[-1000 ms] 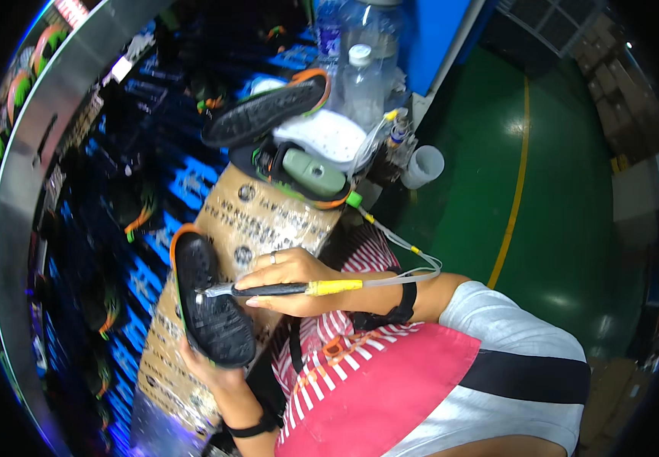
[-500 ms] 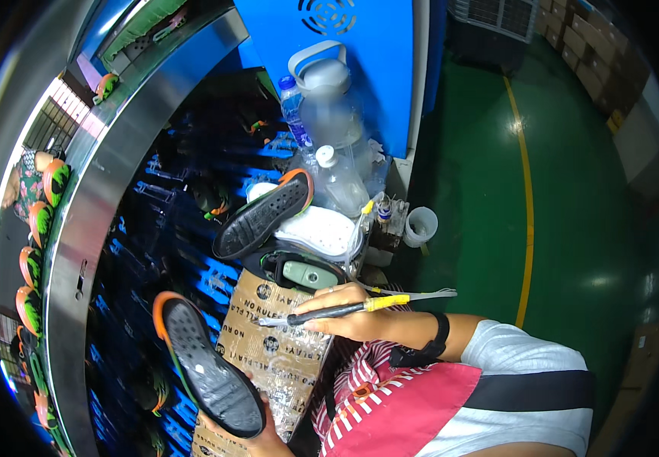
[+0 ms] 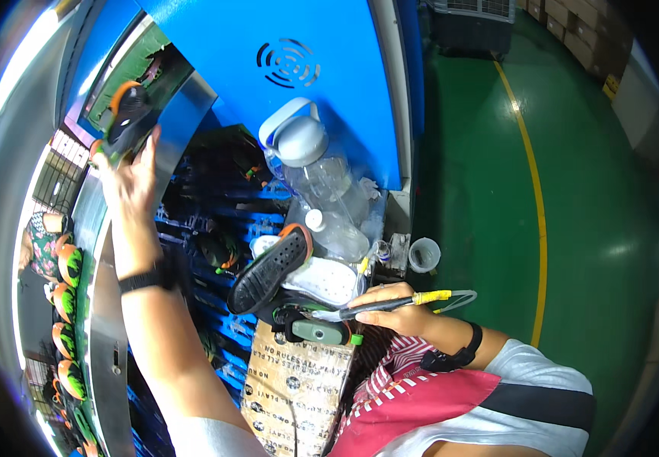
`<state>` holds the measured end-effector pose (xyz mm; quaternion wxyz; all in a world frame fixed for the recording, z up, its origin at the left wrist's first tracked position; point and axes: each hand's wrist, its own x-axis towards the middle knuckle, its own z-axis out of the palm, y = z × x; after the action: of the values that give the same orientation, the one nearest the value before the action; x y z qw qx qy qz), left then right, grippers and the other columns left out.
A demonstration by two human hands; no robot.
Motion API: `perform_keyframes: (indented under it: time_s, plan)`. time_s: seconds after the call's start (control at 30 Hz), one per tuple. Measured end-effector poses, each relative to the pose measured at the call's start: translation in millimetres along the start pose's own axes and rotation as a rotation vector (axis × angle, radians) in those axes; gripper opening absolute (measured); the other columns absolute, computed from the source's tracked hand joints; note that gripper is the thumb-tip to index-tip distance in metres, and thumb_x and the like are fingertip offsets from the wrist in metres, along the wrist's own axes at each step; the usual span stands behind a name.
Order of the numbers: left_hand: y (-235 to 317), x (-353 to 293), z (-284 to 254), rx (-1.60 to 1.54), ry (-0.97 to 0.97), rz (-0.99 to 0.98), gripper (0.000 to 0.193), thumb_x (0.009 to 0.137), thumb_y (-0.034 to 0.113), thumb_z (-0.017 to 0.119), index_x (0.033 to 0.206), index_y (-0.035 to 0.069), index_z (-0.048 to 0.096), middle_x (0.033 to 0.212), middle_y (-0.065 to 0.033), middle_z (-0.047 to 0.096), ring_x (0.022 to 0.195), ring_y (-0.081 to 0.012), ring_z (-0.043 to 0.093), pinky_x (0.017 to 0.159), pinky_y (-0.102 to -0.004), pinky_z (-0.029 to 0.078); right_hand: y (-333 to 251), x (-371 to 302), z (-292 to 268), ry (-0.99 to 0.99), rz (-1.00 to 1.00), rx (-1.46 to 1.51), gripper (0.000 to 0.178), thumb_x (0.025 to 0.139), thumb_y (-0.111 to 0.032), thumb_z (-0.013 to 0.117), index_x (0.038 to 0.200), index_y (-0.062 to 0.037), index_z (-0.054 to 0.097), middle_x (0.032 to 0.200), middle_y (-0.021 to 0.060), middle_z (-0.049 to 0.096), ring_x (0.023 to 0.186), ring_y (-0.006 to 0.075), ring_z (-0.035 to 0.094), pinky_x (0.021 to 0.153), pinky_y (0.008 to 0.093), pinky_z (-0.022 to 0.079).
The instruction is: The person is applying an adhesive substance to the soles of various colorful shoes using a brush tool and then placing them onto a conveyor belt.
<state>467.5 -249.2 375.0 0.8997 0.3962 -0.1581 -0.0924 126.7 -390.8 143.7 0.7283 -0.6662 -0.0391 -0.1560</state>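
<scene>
At the upper left, my left hand [image 3: 131, 183] grips the near end of a black shoe sole [image 3: 125, 122] with an orange rim, above the conveyor's far end. My right hand [image 3: 389, 308] holds a glue brush [image 3: 379, 305] with a black handle, yellow tape and a thin clear tube. Its pale tip lies beside a grey-green oblong device [image 3: 320, 331] with a black strap. Left of the brush, another black sole [image 3: 268, 272] with orange trim leans on a white perforated sole [image 3: 322, 280]. Below is a cardboard sheet [image 3: 295, 388] with a shiny, printed surface.
Several orange, green and black shoe parts [image 3: 69, 301] ride the conveyor behind a metal edge [image 3: 105, 305]. Clear bottles [image 3: 333, 232] and a large jug [image 3: 303, 145] stand before a blue machine [image 3: 337, 68]. A white cup [image 3: 424, 255] is at the right. Across the line shows a floral sleeve [image 3: 42, 247].
My left hand has carried the black sole from above the cardboard up to the conveyor at the upper left. The brush in my right hand now lies close by the grey-green device.
</scene>
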Motion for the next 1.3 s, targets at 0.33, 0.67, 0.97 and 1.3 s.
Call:
perform_keyframes:
  time_s: [0.33, 0.67, 0.97, 1.3]
  plan:
    - [11, 104, -31, 1.762, 0.386, 0.463, 0.117, 0.057, 0.071, 0.068, 0.13, -0.014, 0.029, 0.126, -0.0336, 0.042, 0.12, -0.0402, 0.044, 0.099, -0.0409, 0.035, 7, 16, -23, -0.037, 0.068, -0.014, 0.02, 0.077, -0.012, 0.068, 0.095, -0.0026, 0.068, 0.089, 0.0118, 0.068, 0.082, 0.0197, 0.066, 0.075, 0.0288, 0.051]
    - [-32, 227, -15, 1.728, 0.205, 0.21, 0.092, 0.062, 0.055, 0.073, 0.131, 0.003, 0.043, 0.122, -0.019, 0.055, 0.112, -0.0254, 0.054, 0.095, -0.0332, 0.041, 6, 39, -44, -0.004, 0.072, -0.079, 0.022, 0.071, -0.003, 0.069, 0.092, 0.0027, 0.067, 0.082, 0.0132, 0.067, 0.073, 0.0198, 0.064, 0.065, 0.0277, 0.049]
    - [-17, 172, -12, 1.863, 0.142, 0.222, 0.076, 0.072, 0.054, 0.064, 0.127, 0.004, 0.049, 0.123, -0.023, 0.053, 0.117, -0.0282, 0.05, 0.098, -0.0358, 0.038, 6, 49, -35, -0.107, -0.031, -0.078, 0.022, 0.069, -0.003, 0.07, 0.09, 0.0027, 0.068, 0.083, 0.0138, 0.067, 0.073, 0.0222, 0.065, 0.067, 0.0292, 0.05]
    - [193, -19, -83, 2.695, 0.444, -0.059, 0.05, 0.07, 0.041, 0.066, 0.1, 0.001, 0.061, 0.088, -0.0183, 0.066, 0.088, -0.0304, 0.064, 0.08, -0.0401, 0.049, -30, 39, -5, -0.277, -0.095, -0.002, 0.025, 0.069, -0.003, 0.071, 0.093, 0.0006, 0.068, 0.078, 0.0125, 0.067, 0.068, 0.0208, 0.065, 0.062, 0.0271, 0.049]
